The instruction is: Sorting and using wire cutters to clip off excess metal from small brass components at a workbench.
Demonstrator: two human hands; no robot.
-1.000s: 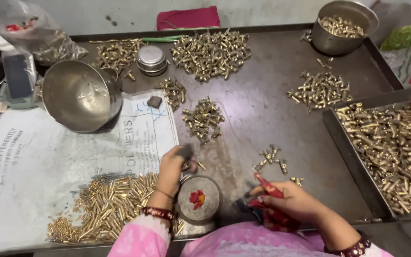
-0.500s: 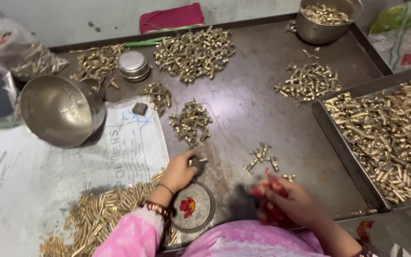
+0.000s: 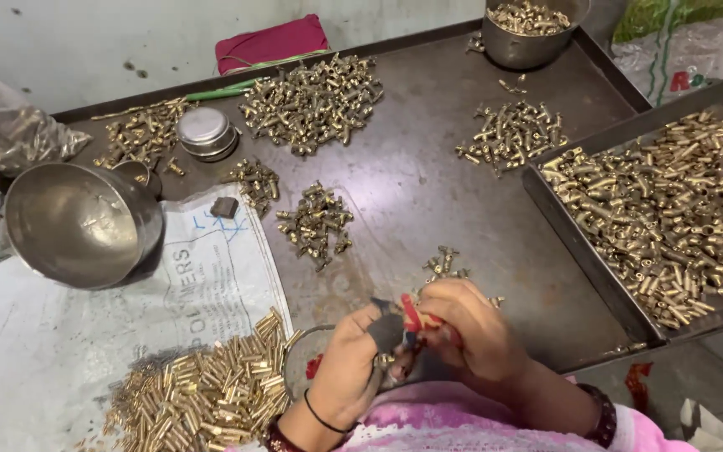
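Brass work sits in stages around the big steel bowl (image 3: 81, 222), which I take as my landmark; my left hand (image 3: 353, 368), below and to the right of the bowl at the near edge of the desk (image 3: 428, 201), is closed around a small dark piece with a brass fitting (image 3: 387, 362) peeping beneath it; my right hand (image 3: 466, 331), just beside the left and touching it, pinches a red-handled tool (image 3: 416, 314) against that piece. Below the bowl, on the printed white sheet (image 3: 43, 335), lies a heap of plain brass tubes (image 3: 202, 389); I judge these to be one sorted lot. Right of the bowl, small clusters of brass fittings (image 3: 315, 222) wait on the desk, with a larger pile (image 3: 311, 105) beyond them; far right of the bowl, a dark tray (image 3: 579, 243) holds a great many more pieces. Judging by those piles, plenty of work is left; whether the tray holds finished pieces I cannot tell.
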